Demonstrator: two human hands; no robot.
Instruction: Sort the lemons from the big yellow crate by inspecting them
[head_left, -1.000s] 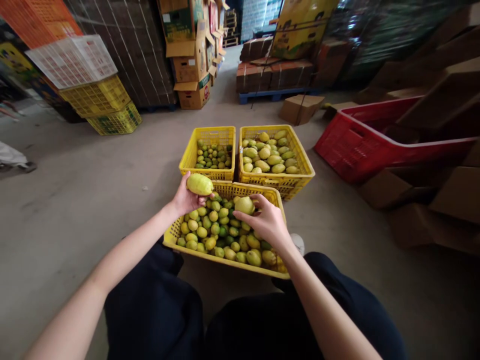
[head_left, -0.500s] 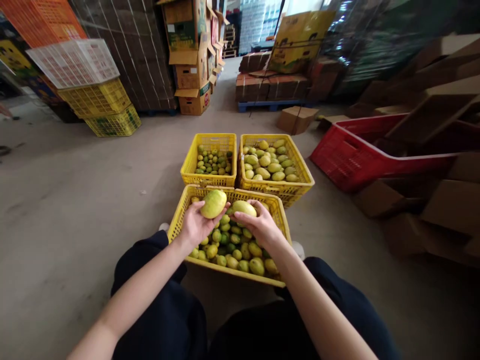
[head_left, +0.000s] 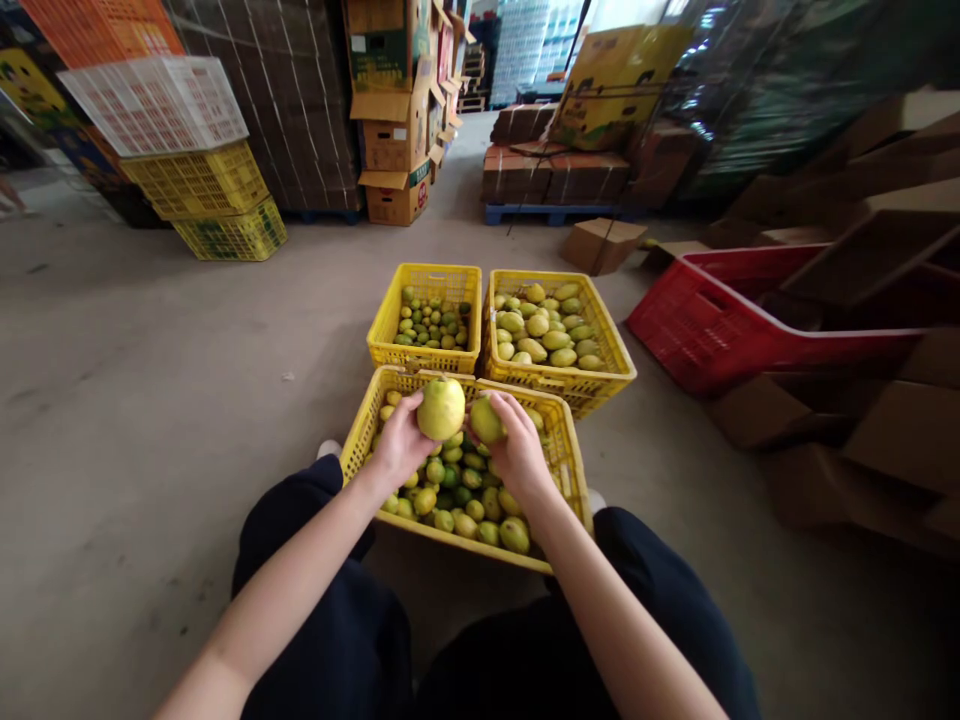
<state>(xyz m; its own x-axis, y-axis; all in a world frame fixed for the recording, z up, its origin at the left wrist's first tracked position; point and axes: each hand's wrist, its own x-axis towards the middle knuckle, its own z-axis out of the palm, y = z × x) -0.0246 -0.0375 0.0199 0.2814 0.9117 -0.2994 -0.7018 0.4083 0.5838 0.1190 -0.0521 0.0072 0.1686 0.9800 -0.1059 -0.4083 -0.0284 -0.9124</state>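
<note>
My left hand (head_left: 400, 437) is closed round a yellow-green lemon (head_left: 441, 408), its end turned up towards me. A second, greener lemon (head_left: 487, 420) sits in my right hand (head_left: 519, 448), partly covered by the fingers. Both hands are above the near yellow crate (head_left: 465, 547), which holds many green and yellow lemons (head_left: 469, 478) of mixed sizes. Just beyond it, side by side, stand a left yellow crate (head_left: 424, 357) with small greenish lemons (head_left: 429, 322) and a right yellow crate (head_left: 562, 377) with larger, paler lemons (head_left: 536, 325).
A red crate (head_left: 697, 325) with cardboard in it stands to the right, among loose cardboard boxes (head_left: 877, 420). Stacked crates (head_left: 202, 180) rise at the left. Cartons (head_left: 394, 150) and a loaded blue pallet (head_left: 555, 213) are farther back.
Both lemons have been turned in the hands: the left one shows its end instead of its side, and the right one is now end-on too. The view has shifted slightly.
</note>
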